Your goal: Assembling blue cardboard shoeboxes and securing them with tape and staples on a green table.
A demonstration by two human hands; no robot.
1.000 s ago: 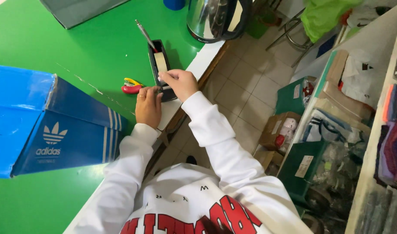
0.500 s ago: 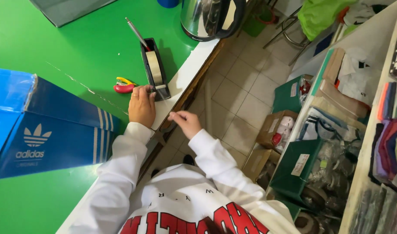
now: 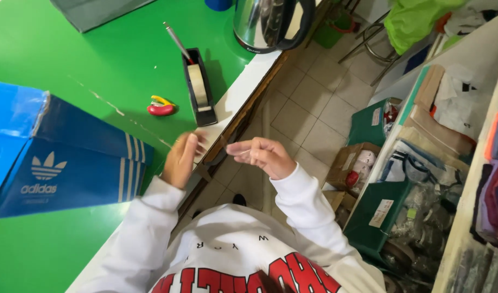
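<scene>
White sweatshirt, bare hands

Long white sleeves with ribbed cuffs reach to the left hand [image 3: 179, 161] and right hand [image 3: 264, 156]; big red block letters and smaller dark lettering run across the chest.

Left hand [image 3: 181, 160] blurred at green table [image 3: 97, 70] edge near black tape dispenser [image 3: 199, 87]; right hand [image 3: 262, 156] raised off table.
</scene>
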